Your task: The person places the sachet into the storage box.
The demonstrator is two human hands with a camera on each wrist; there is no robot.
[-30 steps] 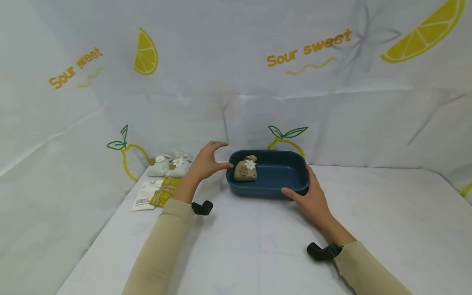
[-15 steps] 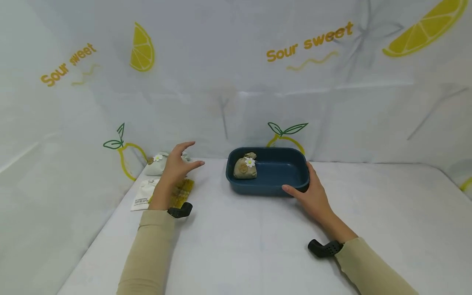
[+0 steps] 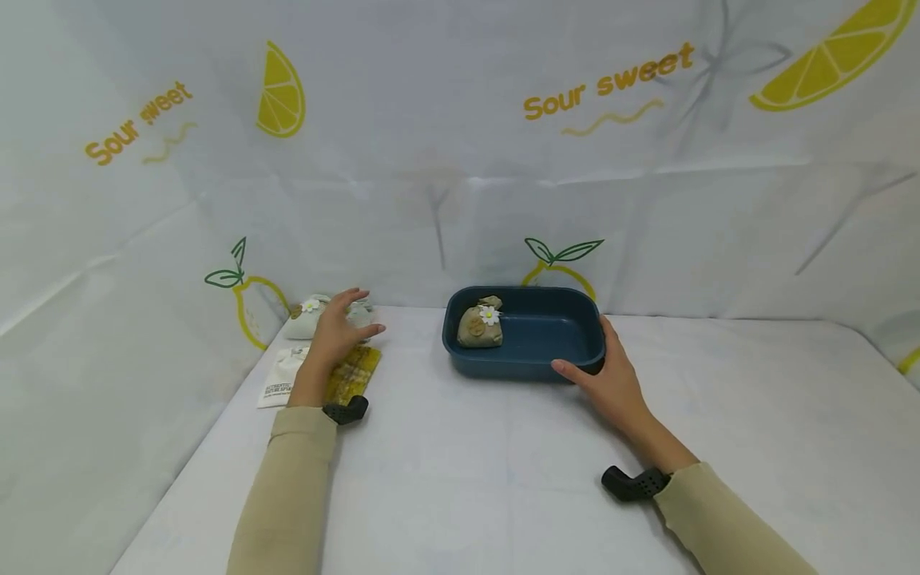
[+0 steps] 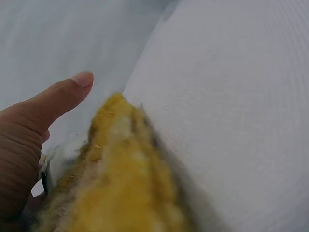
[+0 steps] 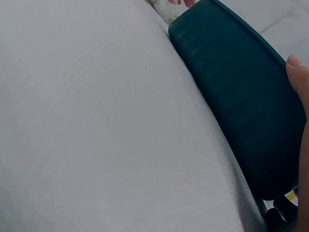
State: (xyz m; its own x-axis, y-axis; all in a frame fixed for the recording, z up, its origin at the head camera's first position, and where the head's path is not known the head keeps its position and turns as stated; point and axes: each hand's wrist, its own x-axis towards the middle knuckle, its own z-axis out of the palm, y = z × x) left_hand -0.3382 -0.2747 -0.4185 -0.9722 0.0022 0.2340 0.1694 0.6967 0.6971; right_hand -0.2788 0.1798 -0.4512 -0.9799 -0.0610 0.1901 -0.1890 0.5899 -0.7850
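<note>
In the head view my left hand [image 3: 338, 331] hovers in front of a pale green drawstring sachet [image 3: 362, 310], its thumb and fingers apart and nothing plainly held. That sachet is partly hidden by the hand. A similar sachet [image 3: 305, 317] with a white flower sits to its left. My right hand [image 3: 607, 379] holds the right end of a dark blue rectangular tray [image 3: 525, 369], thumb at the front wall and fingers round the side. In the right wrist view the thumb [image 5: 297, 77] lies at the tray's rim. A beige sachet [image 3: 479, 326] with a flower rests at the tray's left end.
A yellow woven pouch [image 3: 354, 374] lies below the left hand and looms large in the left wrist view. Beside it is a flat white printed pouch [image 3: 282, 379]. The white tablecloth [image 3: 460, 471] meets a white lemon-print backdrop [image 3: 402, 144] behind the tray.
My left hand has moved left from the tray to the pale sachets and lowered slightly, its thumb and fingers drawing a little closer. The right hand stays on the tray.
</note>
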